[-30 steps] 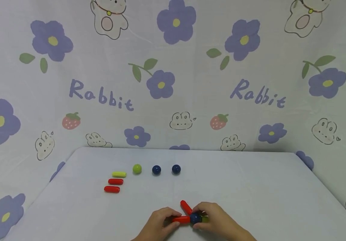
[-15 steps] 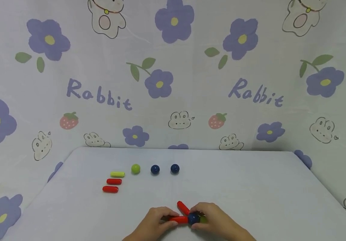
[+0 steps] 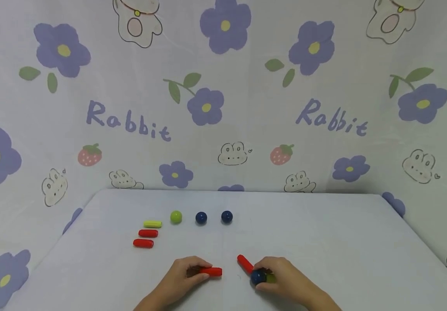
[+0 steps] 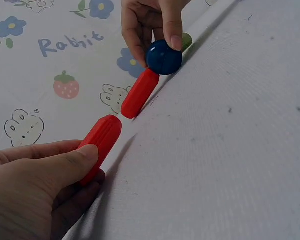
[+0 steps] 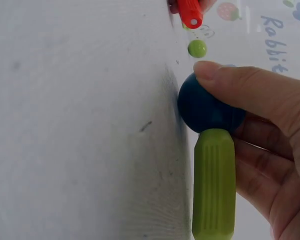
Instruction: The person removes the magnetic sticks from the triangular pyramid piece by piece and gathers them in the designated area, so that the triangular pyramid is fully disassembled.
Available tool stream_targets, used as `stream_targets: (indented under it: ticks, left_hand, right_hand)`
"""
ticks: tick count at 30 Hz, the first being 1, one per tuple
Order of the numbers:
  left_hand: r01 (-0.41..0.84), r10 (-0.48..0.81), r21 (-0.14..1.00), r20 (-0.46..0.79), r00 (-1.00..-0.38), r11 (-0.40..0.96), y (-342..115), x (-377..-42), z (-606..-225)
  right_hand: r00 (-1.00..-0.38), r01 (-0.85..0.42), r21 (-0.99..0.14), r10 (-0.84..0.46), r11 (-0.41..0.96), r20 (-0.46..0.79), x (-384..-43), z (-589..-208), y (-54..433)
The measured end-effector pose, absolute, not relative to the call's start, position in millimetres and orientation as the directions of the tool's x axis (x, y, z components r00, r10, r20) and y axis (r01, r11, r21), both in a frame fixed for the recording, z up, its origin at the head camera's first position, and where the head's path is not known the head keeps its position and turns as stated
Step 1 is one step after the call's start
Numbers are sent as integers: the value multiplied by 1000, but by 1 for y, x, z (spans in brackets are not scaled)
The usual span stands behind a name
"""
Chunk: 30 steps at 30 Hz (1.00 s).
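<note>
My left hand [image 3: 182, 278] pinches a red rod [image 3: 212, 272] between thumb and fingers; in the left wrist view the rod's free end points toward the other pieces. To its right, my right hand [image 3: 282, 278] grips a dark blue ball [image 3: 258, 277] with the thumb across it. A second red rod [image 3: 244, 263] joins that ball and slants away up and left. From the ball's other side runs a green rod [image 5: 214, 185], partly hidden by the right hand in the head view. A gap separates the left hand's rod from the ball.
Toward the back left of the white table [image 3: 324, 242] lie a yellow-green rod [image 3: 152, 224] and two red rods [image 3: 148, 233]. Beside them stand a green ball [image 3: 176, 217] and two dark blue balls [image 3: 201, 217]. A patterned cloth [image 3: 254, 95] hangs behind.
The left hand has moved left with its red rod, which touched the blue ball before and is now apart from it. The right hand has shifted slightly right with the ball and its rods.
</note>
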State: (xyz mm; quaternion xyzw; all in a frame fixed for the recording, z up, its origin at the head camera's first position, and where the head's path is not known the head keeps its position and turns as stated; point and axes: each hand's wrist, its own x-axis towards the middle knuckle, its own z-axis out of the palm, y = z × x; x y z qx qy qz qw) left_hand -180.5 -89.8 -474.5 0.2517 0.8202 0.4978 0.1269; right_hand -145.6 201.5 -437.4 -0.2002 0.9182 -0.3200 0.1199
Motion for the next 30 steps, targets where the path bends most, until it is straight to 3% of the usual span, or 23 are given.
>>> stream_targets:
  ticks: [8,18,27,30]
  left_hand:
    - [293,530,859,29,-848,421,-89,-177,-474]
    - [416,515,707,85,-853,573,-117,-179,-474]
    - [396,370,467,151,-917,791,-148,-182,-468]
    - [339,312,458,137,-940,822,-157,-182,-465]
  right_hand:
    - [-895,-261,-646,-431,717,-117,-147,-437,202]
    - [-879,-320,-655,-472,684,-63,-148,-438,202]
    - [-886,-286,-661,-454,694,-93,-148,-437,202]
    - [-886,-288,-661,-455,693,-91,-148,-437,202]
